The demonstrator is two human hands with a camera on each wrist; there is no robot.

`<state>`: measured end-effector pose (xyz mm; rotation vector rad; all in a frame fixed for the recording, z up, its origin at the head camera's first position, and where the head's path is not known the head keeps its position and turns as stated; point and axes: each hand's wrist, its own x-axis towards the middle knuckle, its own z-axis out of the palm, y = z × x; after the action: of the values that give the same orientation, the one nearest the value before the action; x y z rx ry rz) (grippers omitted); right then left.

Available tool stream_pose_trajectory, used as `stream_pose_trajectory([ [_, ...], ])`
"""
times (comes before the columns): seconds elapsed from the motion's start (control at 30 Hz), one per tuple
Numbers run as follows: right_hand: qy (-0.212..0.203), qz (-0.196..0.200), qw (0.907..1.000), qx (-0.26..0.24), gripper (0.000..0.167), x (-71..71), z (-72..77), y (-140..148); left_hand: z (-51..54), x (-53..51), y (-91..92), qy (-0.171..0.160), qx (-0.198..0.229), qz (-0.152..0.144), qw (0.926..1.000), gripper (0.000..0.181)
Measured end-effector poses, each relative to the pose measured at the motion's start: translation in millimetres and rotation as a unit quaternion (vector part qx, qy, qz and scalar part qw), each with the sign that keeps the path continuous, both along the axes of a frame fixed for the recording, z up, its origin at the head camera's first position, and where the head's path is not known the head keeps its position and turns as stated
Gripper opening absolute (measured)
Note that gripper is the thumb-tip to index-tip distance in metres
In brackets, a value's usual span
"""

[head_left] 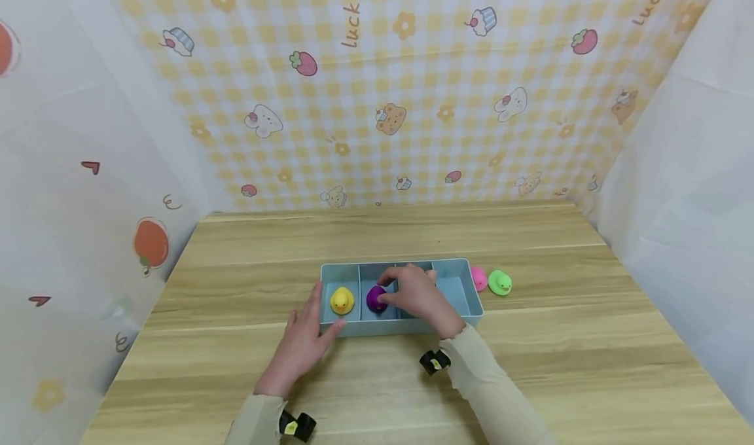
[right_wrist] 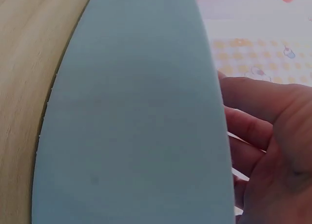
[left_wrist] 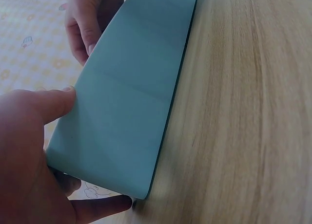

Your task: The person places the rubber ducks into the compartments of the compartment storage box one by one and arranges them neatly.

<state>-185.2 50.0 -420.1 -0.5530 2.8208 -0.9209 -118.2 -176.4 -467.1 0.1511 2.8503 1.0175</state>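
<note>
A blue-grey divided box (head_left: 377,328) lies on the wooden table. In its leftmost compartment sits a yellow duck (head_left: 341,301); a purple duck (head_left: 376,299) is in the compartment beside it. The right hand (head_left: 417,293) reaches over the box with thumb and forefinger around the purple duck. With spread fingers the left hand (head_left: 302,343) touches the box's left end, the thumb at its front wall. In the left wrist view that hand (left_wrist: 39,151) holds the box corner. The box wall (right_wrist: 131,112) hides the right hand's fingertips (right_wrist: 263,131) in the right wrist view.
A pink duck (head_left: 479,279) and a green duck (head_left: 501,283) stand on the table just right of the box. The box's rightmost compartment (head_left: 455,293) shows its bare floor. Patterned cloth (head_left: 377,105) hangs behind the table, with white cloth at both sides.
</note>
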Motion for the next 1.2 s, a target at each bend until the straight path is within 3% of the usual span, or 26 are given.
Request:
stream_pose_trajectory([
  [0.67, -0.002, -0.002, 0.9959, -0.090, 0.018, 1.3, 8.4, 43, 1.8, 0.6, 2.0, 0.013, 0.000, 0.000, 0.9999, 0.087],
  [1.2, 0.014, -0.021, 0.9953, -0.094, 0.019, 2.5, 11.3, 76, 2.4, -1.2, 1.0, -0.007, -0.006, -0.003, 1.0000, 0.088],
])
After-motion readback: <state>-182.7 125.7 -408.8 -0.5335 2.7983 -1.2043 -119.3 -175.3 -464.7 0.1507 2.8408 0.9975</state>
